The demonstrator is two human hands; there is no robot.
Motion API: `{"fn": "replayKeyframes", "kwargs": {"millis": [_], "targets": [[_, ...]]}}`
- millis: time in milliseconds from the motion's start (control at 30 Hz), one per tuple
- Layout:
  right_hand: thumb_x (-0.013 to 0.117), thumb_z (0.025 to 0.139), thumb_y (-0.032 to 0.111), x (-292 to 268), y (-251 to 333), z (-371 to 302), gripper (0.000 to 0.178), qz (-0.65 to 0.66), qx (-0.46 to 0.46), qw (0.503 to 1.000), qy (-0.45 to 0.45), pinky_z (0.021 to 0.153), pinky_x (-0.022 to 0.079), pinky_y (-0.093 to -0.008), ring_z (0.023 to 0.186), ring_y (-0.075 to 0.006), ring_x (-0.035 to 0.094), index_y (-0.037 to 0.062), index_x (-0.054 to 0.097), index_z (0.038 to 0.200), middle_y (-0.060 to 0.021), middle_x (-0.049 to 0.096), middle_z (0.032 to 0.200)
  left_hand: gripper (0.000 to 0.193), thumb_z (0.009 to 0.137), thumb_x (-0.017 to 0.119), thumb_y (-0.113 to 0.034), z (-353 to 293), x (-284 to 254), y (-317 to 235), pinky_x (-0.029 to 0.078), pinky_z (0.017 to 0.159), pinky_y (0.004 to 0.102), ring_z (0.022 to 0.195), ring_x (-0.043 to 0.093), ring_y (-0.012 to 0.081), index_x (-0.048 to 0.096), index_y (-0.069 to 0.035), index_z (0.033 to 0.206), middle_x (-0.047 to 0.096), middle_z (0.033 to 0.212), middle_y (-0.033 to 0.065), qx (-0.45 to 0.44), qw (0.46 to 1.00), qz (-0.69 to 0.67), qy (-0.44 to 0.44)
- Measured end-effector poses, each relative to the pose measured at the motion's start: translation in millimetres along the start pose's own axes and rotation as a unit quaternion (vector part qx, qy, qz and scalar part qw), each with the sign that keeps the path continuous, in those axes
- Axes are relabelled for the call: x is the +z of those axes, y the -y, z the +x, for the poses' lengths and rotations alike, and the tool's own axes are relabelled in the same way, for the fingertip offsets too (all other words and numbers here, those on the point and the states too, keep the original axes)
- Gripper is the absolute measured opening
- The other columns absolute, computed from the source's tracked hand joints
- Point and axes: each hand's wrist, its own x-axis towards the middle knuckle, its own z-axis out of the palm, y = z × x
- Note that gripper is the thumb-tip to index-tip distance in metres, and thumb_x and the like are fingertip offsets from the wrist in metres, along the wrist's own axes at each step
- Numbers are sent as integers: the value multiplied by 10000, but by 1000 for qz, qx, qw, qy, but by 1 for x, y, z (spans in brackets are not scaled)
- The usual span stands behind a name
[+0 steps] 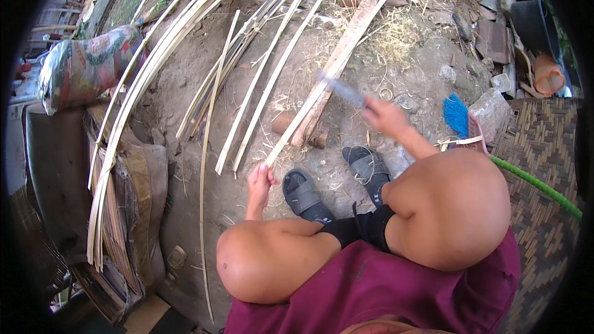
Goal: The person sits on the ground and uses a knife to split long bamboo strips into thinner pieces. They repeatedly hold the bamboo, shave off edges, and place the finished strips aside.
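My left hand (261, 182) is closed around the near end of a long pale bamboo strip (371, 23). The strip slants away to the far right and lies along a wooden plank (367, 1). In my right hand (388, 119) is the handle of a knife (344, 91), its grey blade slightly blurred. The blade points left, and its tip crosses the strip above the plank; whether it touches cannot be made out. A short round log (317, 138) lies under the plank's near end.
Several loose bamboo strips (252, 114) lie on the dirt left of the plank. A longer bundle (133, 96) rests over a stack at the left, near a stuffed sack (93, 65). Fibre shavings (396, 40) litter the ground. At right are a blue-bristled brush (456, 116) and a woven mat (535, 148).
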Motion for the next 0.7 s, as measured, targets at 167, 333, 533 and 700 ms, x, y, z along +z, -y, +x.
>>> {"fn": "replayKeyframes", "kwargs": {"millis": [167, 333, 533, 700], "targets": [[604, 945, 392, -23, 4, -3, 437, -16, 78, 997, 2, 749, 541, -525, 865, -463, 663, 165, 562, 1317, -270, 668, 908, 291, 1049, 483, -232, 15, -10, -10, 558, 703, 284, 714, 645, 133, 601, 33, 1079, 667, 830, 80, 50, 970, 234, 40], [616, 941, 366, -1, 4, 2, 440, 21, 34, 999, -20, 743, 537, -519, 858, -469, 662, 140, 566, 1316, -264, 681, 908, 254, 1048, 486, -206, 13, -5, -24, 543, 672, 297, 742, 665, 136, 614, 13, 1030, 690, 832, 91, 60, 960, 273, -15], [628, 940, 333, -15, 6, -1, 429, 40, 42, 998, -25, 770, 528, -520, 906, -469, 658, 115, 567, 1304, -268, 685, 974, 173, 1003, 529, -178, 26, 2, -82, 522, 663, 380, 722, 677, 257, 605, -51, 913, 693, 790, 113, 220, 656, 717, 79], [627, 941, 334, -20, 5, 0, 434, 47, 45, 998, -17, 776, 526, -522, 920, -470, 654, 102, 560, 1302, -274, 682, 992, 83, 939, 548, -114, 29, 8, -144, 502, 713, 399, 770, 663, 256, 617, -91, 900, 662, 746, 86, 358, 577, 727, 104]]}}
